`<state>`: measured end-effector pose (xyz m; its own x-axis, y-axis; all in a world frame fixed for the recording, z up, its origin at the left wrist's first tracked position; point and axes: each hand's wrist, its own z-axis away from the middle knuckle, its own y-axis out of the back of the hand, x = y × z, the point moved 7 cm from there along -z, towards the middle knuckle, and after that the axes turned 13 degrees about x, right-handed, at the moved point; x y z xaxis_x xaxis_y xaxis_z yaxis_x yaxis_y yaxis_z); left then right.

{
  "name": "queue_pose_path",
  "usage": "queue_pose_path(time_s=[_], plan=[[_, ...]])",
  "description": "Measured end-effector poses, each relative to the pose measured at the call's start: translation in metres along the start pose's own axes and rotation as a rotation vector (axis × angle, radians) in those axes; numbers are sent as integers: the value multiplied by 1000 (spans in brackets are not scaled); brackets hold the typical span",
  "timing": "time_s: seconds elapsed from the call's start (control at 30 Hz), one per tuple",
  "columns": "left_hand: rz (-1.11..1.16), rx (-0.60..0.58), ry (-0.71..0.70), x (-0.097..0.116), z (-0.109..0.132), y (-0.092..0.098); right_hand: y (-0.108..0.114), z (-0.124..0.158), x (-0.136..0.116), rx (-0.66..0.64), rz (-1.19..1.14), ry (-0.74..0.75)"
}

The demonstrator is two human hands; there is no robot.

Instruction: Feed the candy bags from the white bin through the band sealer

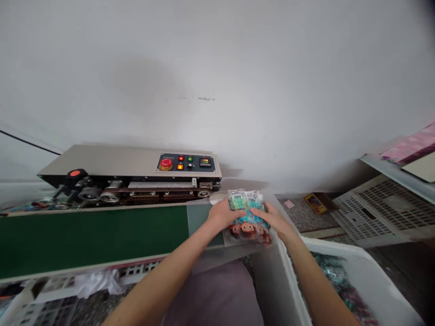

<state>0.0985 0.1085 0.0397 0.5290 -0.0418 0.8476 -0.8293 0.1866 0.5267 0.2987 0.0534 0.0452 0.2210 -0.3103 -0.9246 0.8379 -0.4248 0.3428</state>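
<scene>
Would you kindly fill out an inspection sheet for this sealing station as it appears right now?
Surface: green conveyor belt runs along the front of the sealing machine; its bare stretch carries nothing.
Job's things: clear packet of colourful printed items, held at the belt's right end.
Clutter: white bin with more colourful items at lower right; slatted crate beyond it; crumpled plastic below the belt.
Grippers: left hand and right hand both grip the packet.
Cables: one dark cable along the wall at left.
Surroundings: plain white wall; lamps lit on the control panel.
</scene>
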Motion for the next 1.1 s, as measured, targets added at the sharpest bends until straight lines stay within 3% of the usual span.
queue_pose_path(time_s=[0.1,0.23,0.3,0.43,0.53,0.6,0.73,0.87,1.1], plan=[[13,34,-13,-8,3,10,-2,-8,-3,-10,161,96],[-2,92,-15,-17,9,23,0,2,-16,220,517,384],[-1,103,-1,-22,12,28,-15,21,-24,269,737,568],[-66,147,-10,-28,22,37,-59,58,-36,188,1049,791],[-265,262,-138,-24,35,44,-75,68,-44,227,1158,818],[-358,294,-312,-17,46,41,-80,70,-49,247,1175,836],[-363,101,-597,-17,62,21,-89,73,-47,141,1130,895],[-407,12,-631,-29,62,15,-92,75,-41,106,1080,860],[-516,127,-631,-37,64,19,-94,78,-44,112,1078,865]])
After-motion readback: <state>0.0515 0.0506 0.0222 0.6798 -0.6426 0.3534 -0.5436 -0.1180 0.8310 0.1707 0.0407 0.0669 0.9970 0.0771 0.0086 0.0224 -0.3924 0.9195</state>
